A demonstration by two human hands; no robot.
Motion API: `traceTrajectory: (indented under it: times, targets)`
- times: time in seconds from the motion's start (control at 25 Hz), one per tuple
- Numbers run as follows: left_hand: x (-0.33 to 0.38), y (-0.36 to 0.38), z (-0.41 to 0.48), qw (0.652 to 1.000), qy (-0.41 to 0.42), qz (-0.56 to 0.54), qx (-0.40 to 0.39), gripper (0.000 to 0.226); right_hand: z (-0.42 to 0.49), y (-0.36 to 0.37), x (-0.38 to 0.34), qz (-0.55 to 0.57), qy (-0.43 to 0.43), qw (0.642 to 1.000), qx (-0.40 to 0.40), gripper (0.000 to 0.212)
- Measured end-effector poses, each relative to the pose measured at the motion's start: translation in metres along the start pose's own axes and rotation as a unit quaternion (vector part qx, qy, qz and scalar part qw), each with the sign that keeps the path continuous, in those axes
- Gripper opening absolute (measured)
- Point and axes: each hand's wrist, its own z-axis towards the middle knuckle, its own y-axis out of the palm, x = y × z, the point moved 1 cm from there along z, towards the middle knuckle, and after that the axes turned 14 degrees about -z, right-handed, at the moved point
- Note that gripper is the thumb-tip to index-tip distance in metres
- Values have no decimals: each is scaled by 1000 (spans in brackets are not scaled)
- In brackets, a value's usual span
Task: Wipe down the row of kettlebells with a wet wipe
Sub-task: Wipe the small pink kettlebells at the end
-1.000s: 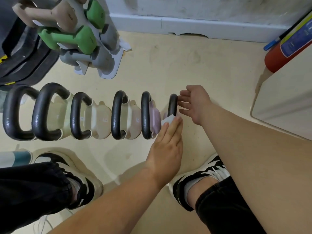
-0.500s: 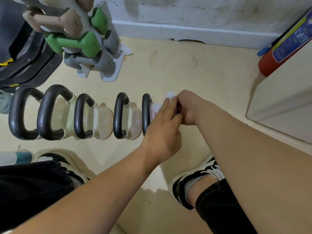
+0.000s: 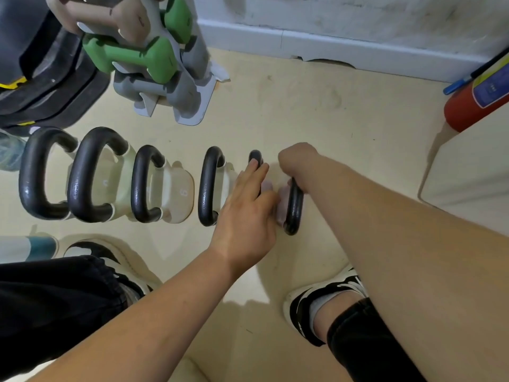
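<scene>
- Gripping the far end of the black loop handle of the rightmost, pale-pink-bodied kettlebell [image 3: 293, 208], the right hand [image 3: 297, 161] was curled tight round it.
- The left hand [image 3: 248, 208] lay with fingers straight and pressed together. It reached into the gap between that kettlebell and its neighbour, with the fingertips [image 3: 257, 168] across the neighbour's handle.
- The white wet wipe could not be made out. It was judged to lie under the left palm or fingers, against the pink body.
- The row of six black-handled, pale-bodied kettlebells [image 3: 170, 194] stood close together on the beige floor [image 3: 330, 119]. Work was at the right end.
- The step called for steadying the kettlebell by its handle and tilting it slightly off its neighbour to open the gap.
- It also called for keeping the wipe flat under the fingers. Body and both handle legs needed covering before moving leftward.
- Container: the grey-white plastic rack [image 3: 192, 111] behind the row held a beige dumbbell [image 3: 110, 17], a green dumbbell [image 3: 129, 56] and grey dumbbells [image 3: 148, 89] on its lowest tier.
</scene>
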Motion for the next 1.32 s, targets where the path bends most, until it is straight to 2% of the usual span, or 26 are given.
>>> traceTrajectory:
  times: [0.08,0.16,0.2,0.28,0.32,0.4,0.48,0.56,0.6,0.72,0.8,0.84,0.96,1.0,1.08,1.2,1.32]
  targets:
    - [2,-1,0,1000,0,-11,4,35,5,-12,0,53,63,996,-41,15]
    - [3,-1,-2,1000,7,-27,14,38,10,-14,8,102,110,987,-65,32]
    - [3,0,-4,999,8,-32,16,41,8,-11,12,115,99,986,-63,34]
    - [-1,3,-8,999,3,-39,12,43,0,5,22,87,22,996,11,35]
    - [-3,5,-10,999,1,-40,7,42,-8,14,30,32,-30,996,77,38]
    - [-6,8,-11,999,3,-43,-5,39,-33,37,56,-78,-133,976,151,55]
    - [-10,5,-13,998,3,-56,0,38,-56,58,92,-172,-206,949,167,79]
    - [-15,-4,-15,998,6,-59,8,37,-66,69,116,-268,-233,920,167,88]
    - [-19,-8,-16,998,4,-57,12,36,-67,74,119,-288,-234,911,182,89]
    - [-27,-15,-17,998,-10,-58,33,38,-60,72,86,-232,-189,921,247,86]
    - [-28,-16,-18,997,-7,-59,42,36,-35,54,54,-227,-143,933,241,84]
    - [-28,-15,-19,997,-3,-60,39,33,-18,41,38,-256,-127,934,215,76]
    - [-26,-13,-21,998,9,-66,4,25,12,13,2,-310,-97,939,114,14]
    - [-25,-13,-21,998,11,-68,-5,25,13,10,2,-323,-101,936,101,9]
    - [-21,-12,-22,997,16,-73,-10,24,9,14,16,-367,-131,913,120,17]
    - [-19,-13,-20,996,16,-84,6,30,-9,36,60,-417,-232,852,217,58]
    - [-17,-16,-21,995,-10,-103,3,32,-34,59,108,-392,-344,806,279,64]
